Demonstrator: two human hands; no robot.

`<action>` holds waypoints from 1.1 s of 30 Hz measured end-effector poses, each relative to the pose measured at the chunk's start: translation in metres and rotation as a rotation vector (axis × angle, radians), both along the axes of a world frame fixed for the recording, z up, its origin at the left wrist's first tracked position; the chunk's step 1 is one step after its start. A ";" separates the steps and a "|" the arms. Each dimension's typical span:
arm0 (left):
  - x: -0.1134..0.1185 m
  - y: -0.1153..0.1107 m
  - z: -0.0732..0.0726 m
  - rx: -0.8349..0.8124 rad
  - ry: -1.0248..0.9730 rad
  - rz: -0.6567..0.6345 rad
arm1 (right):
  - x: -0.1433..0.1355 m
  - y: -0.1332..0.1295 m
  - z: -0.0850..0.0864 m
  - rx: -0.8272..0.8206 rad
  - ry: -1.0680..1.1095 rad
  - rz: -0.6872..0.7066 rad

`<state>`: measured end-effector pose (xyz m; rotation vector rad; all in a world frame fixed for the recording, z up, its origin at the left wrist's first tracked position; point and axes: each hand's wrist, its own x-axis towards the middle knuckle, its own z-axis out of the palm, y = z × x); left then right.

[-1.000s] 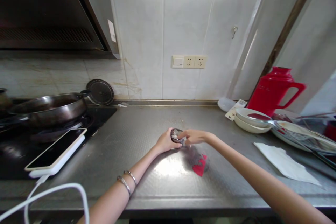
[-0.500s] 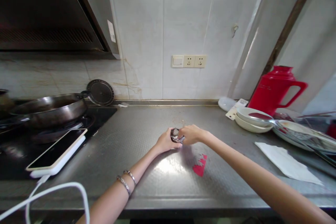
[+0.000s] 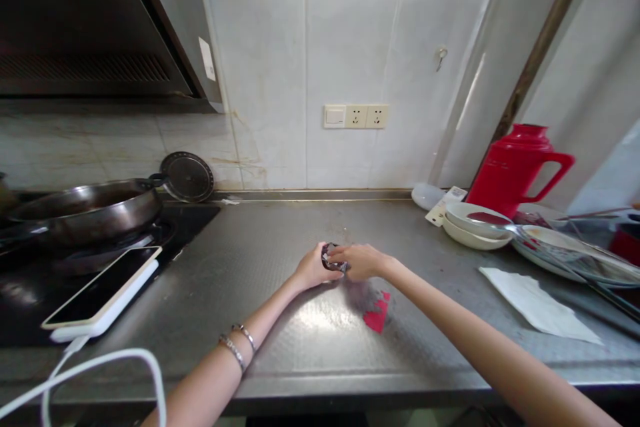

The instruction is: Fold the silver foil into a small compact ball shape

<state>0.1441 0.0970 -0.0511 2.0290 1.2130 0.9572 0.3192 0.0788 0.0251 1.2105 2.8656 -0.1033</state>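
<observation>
At the middle of the metal counter, my left hand is wrapped round the left side of a small dark, shiny round object. From the right, my right hand reaches over the same object, its fingers lying across the top and partly hiding it. Whether those fingers pinch anything is too small to tell. A torn red piece lies flat on the counter, below and to the right of my hands.
On the left are a pan on the black stove and a phone with a white cable. On the right stand a red thermos, stacked bowls and a white paper.
My right hand's fingers have shifted left and now stretch across the top of the dark object. My left hand keeps its hold. The whole view has moved slightly.
</observation>
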 end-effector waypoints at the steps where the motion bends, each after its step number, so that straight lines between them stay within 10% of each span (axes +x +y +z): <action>1: 0.000 0.000 0.000 0.002 0.006 0.006 | 0.000 -0.002 0.001 0.028 -0.026 -0.020; 27: -0.001 0.002 0.004 -0.024 -0.057 -0.026 | 0.020 -0.002 -0.014 0.045 0.170 0.026; 33: 0.000 0.000 0.029 -0.084 -0.419 -0.111 | 0.034 -0.021 -0.001 0.172 0.155 0.005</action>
